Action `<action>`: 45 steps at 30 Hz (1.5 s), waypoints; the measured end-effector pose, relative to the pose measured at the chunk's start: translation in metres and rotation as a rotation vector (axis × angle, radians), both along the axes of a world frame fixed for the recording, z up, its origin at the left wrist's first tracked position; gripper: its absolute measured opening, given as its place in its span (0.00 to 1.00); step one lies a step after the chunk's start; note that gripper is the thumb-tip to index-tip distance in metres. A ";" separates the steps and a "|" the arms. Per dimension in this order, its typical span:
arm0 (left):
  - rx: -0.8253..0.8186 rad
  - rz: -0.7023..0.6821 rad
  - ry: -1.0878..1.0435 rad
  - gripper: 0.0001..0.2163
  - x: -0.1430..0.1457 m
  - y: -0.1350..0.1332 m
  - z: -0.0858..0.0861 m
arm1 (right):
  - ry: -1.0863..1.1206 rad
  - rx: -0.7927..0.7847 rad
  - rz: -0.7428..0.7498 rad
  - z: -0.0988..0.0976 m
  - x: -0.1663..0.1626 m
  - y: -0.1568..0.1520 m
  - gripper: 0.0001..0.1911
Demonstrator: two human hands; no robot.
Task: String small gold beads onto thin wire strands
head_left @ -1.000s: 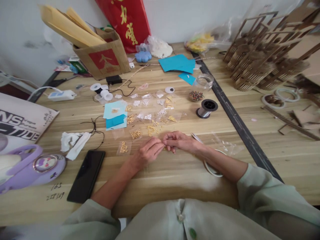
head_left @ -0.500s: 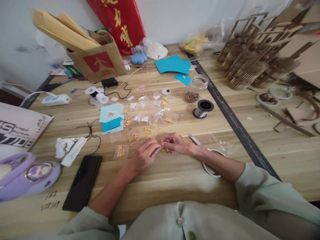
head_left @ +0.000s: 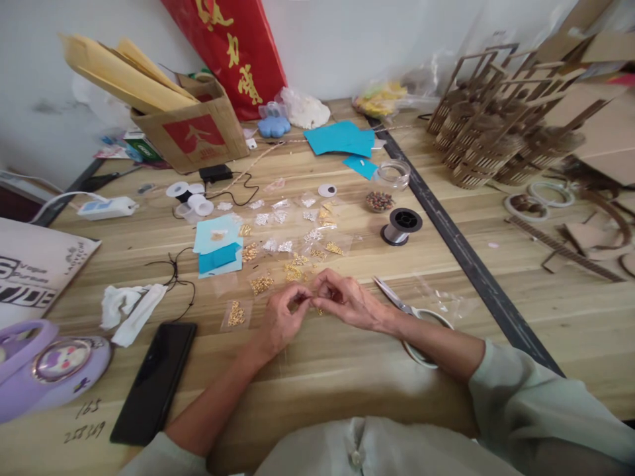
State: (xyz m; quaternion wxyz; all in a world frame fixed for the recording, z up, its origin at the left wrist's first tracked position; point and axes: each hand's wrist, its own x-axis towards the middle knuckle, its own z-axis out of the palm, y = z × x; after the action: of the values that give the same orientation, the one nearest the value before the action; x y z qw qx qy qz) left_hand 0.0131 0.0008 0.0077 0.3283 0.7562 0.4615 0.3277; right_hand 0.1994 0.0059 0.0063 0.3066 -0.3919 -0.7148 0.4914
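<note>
Low over the table, my left hand (head_left: 285,314) and my right hand (head_left: 346,299) meet fingertip to fingertip. Both are closed in a pinch; whatever lies between the fingertips is too small to make out. A few gold beads (head_left: 320,312) show just under my right fingers. Loose gold beads (head_left: 294,272) lie just beyond the hands, with small bags of gold beads (head_left: 262,284) to the left. Under my right forearm lie white-handled scissors (head_left: 407,309), blades pointing away to the left. A faint clear strand seems to hang below my left hand.
A spool of clear line (head_left: 401,226) and a glass jar of mixed beads (head_left: 381,200) stand at the right. A black phone (head_left: 153,383) lies at the left, near a purple object (head_left: 54,363). Brown lantern-like frames (head_left: 489,132) and a cardboard box (head_left: 193,129) stand at the back.
The left fingers have curled into a rounder pinch, and the right hand has tilted slightly, its fingers more arched. The whole view has shifted a little, so things sit lower.
</note>
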 end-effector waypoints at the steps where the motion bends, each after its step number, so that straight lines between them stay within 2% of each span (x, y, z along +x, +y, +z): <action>1: -0.064 0.009 -0.033 0.04 0.000 0.000 0.001 | -0.016 0.025 0.003 -0.001 0.000 0.000 0.10; 6: -0.380 0.059 -0.174 0.06 0.001 0.003 0.007 | -0.019 0.084 0.015 -0.005 0.002 0.003 0.09; 10: -0.606 0.028 -0.341 0.09 -0.003 0.006 0.004 | -0.027 0.112 0.044 -0.003 0.004 0.007 0.07; 15: -0.773 -0.027 -0.542 0.11 -0.005 0.006 -0.005 | -0.036 0.261 0.063 -0.004 0.005 0.007 0.06; 20: -0.971 0.002 -0.736 0.13 -0.001 0.005 -0.007 | -0.056 0.402 0.106 -0.007 0.005 0.003 0.06; 23: -1.031 0.023 -0.805 0.13 0.000 0.005 -0.007 | -0.031 0.446 0.106 -0.007 0.004 0.002 0.05; 29: -1.054 0.096 -0.861 0.12 0.002 0.005 -0.007 | -0.029 0.443 0.097 -0.006 0.002 0.000 0.05; 36: -1.019 0.102 -0.821 0.12 0.004 0.003 -0.006 | -0.065 0.452 0.108 -0.007 0.003 0.000 0.06; 39: -0.905 0.107 -0.756 0.12 0.003 0.003 -0.006 | -0.113 0.444 0.117 -0.005 0.005 0.000 0.09; 45: -0.621 0.160 -0.514 0.08 0.000 0.003 -0.001 | -0.132 0.402 0.052 -0.007 0.004 -0.003 0.09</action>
State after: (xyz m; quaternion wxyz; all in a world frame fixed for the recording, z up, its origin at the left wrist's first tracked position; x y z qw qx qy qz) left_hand 0.0128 0.0035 0.0066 0.6191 0.4763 0.4989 0.3755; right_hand 0.2036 0.0031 -0.0004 0.3184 -0.3354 -0.8269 0.3199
